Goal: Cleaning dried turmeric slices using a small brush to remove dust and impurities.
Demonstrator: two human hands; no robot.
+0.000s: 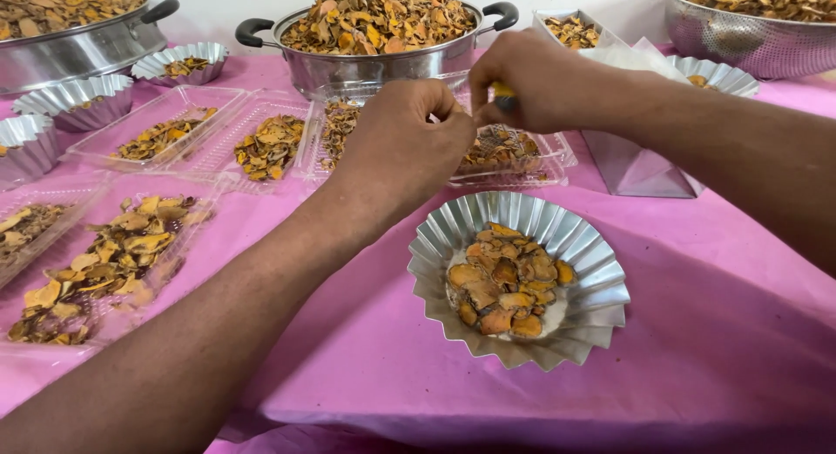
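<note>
My left hand (402, 145) and my right hand (531, 81) meet above a clear plastic box (557, 154) that holds dried orange-brown slices. The right hand pinches a small yellow object (502, 94); what it is cannot be told. The left hand's fingers are curled close to it, and whatever they hold is hidden. Just below the hands a fluted silver foil cup (601, 289) stands on the pink tablecloth (714, 332) with a heap of dried slices (505, 284) in it.
A steel pot (348, 67) heaped with dried slices stands behind the hands. Open clear boxes (222, 141) with slices lie to the left, with more foil cups (78, 101). At right are a metal colander (749, 40) and a silver pouch (640, 167).
</note>
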